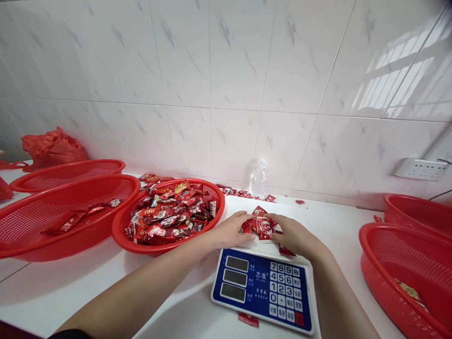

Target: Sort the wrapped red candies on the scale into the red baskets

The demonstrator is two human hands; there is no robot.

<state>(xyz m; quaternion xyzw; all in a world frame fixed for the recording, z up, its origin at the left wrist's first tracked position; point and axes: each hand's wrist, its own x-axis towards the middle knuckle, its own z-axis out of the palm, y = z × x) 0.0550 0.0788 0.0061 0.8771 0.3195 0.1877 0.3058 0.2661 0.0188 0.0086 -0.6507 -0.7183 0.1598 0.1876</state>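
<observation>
Red printed packets (264,227) lie in a small pile on the white plate of a scale. My left hand (236,230) curls round the pile's left side, its fingers on the red packets. On the other side my right hand (291,233) has its fingers bent over the packets' right edge. The scale's blue panel (263,287) with number keys and three dark displays faces me, below both hands. A red basket (221,202) full of red wrapped packets (169,212) stands left of the scale.
Two red baskets (70,186) stand at the left, the nearer holding a few packets. A red plastic bag (54,147) lies behind them. More red baskets (374,245) stand at the right. A clear bottle (260,178) is by the wall, below a socket strip (422,169) farther right.
</observation>
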